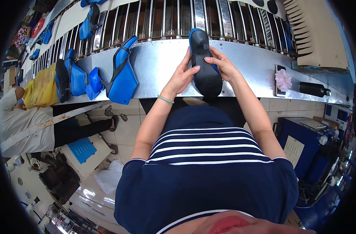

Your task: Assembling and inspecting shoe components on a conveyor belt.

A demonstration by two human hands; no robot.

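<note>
- A black-soled shoe (207,80) is held sole up over the near edge of the metal table (158,66).
- Its left side is gripped by the left hand (183,77), its right side by the right hand (225,67), both thumbs pressed on the sole.
- A strapped blue shoe last (123,82) is set leftward; a black bottle (311,89) is laid rightward.

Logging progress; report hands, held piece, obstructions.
Left hand, right hand gripping. Black shoe sole, blue-edged, held between them. Blue wedge-shaped form, black straps, lying off left.
</note>
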